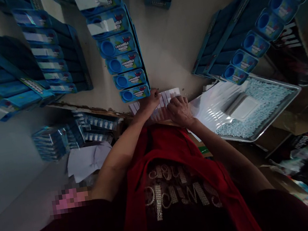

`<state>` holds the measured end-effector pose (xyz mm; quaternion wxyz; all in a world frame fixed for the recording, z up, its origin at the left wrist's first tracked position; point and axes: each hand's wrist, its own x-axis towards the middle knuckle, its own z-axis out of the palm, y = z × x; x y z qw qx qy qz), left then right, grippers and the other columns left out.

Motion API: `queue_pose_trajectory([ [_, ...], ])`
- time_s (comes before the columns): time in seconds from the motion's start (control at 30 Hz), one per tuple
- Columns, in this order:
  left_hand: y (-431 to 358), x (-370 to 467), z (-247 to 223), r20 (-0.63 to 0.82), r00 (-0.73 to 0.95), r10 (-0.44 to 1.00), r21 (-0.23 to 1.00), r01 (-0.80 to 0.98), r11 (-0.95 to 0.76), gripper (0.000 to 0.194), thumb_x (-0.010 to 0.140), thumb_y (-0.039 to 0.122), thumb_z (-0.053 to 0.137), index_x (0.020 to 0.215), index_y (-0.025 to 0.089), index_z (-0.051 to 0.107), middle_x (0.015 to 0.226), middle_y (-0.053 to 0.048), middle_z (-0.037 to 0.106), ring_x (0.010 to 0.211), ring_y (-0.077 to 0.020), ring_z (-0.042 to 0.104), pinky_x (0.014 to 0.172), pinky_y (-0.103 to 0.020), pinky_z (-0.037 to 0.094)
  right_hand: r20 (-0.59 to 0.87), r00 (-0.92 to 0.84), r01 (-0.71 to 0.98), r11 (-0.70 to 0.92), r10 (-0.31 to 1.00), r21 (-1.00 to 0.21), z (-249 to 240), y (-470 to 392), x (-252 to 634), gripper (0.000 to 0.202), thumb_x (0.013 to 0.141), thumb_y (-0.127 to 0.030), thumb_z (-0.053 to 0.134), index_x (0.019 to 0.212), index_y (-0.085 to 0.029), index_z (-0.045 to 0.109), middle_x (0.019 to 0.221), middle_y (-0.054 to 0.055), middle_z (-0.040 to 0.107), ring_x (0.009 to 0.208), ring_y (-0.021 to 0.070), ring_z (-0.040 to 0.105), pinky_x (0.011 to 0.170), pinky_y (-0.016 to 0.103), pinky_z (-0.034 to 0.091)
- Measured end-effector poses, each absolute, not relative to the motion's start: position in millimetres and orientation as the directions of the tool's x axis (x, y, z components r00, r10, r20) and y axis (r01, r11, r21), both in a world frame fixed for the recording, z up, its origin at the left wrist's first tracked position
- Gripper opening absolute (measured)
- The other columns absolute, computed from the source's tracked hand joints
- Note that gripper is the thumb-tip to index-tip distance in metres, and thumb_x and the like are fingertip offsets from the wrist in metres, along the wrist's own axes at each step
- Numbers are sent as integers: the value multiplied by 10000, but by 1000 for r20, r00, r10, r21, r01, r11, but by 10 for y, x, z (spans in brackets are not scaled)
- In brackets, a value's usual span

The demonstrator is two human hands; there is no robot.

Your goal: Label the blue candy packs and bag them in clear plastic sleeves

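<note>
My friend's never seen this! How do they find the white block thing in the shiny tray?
Find the big metal tray on the right, beyond the right hand. Inside lie lots of tiny pale blue pieces. The white block-shaped thing sits among them, much bigger than any piece.

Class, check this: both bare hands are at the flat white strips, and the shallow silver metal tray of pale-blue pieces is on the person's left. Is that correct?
No: the head view shows the silver metal tray on the person's right. The left hand and right hand are indeed at the white strips.
</note>
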<state>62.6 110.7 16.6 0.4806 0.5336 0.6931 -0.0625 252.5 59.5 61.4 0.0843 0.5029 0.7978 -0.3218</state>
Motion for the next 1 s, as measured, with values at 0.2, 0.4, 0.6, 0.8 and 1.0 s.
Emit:
queue_pose_trajectory([
  [0.2, 988, 705, 263, -562, 142, 815, 662, 669, 340, 331, 1020, 164, 622, 1321, 161, 762, 1493, -169, 720, 1449, -298, 644, 1261, -430, 470, -622, -73, 620, -453, 780, -641, 1198, 631, 2535, 238, 974, -470, 743, 895, -245, 738, 644, -15, 565, 664, 193, 516, 689, 340, 424],
  [0.4, 648, 725, 804, -655, 82, 751, 755, 116, 645, 334, 1066, 275, 468, 1198, 190, 763, 1371, -121, 802, 1353, -233, 725, 1224, -417, 549, -788, -65, 59, -786, 612, -615, 1856, 812, 2570, 368, 800, -574, 903, 826, -262, 709, 682, -32, 605, 628, 144, 520, 610, 294, 445],
  [0.6, 612, 672, 1142, -786, 224, 577, 457, -417, 785, 662, 934, 826, 526, 1046, 199, 707, 1047, -140, 836, 929, -281, 827, 834, -440, 693, -824, -48, -27, -825, 565, -564, 1968, 905, 2592, 392, 692, -529, 973, 765, -240, 717, 682, -48, 613, 580, 95, 480, 582, 266, 514],
  [0.8, 567, 621, 1607, -758, -85, 646, 640, -286, 713, 433, 770, 611, 875, 894, 234, 702, 861, -29, 790, 792, -193, 772, 750, -334, 647, -834, -39, 87, -829, 551, -552, 2019, 979, 2546, 464, 613, -582, 1006, 736, -219, 744, 553, -67, 530, 489, 75, 375, 452, 254, 455],
  [1.0, 896, 172, 1949, -485, -382, 787, 862, -56, 504, 191, 876, 428, 844, 832, 251, 788, 778, -3, 779, 737, -174, 716, 736, -306, 602, -626, -61, 266, -592, 778, -761, 2172, 1440, 2032, 401, 792, -584, 922, 790, -220, 754, 642, -27, 557, 535, 117, 488, 430, 268, 484],
])
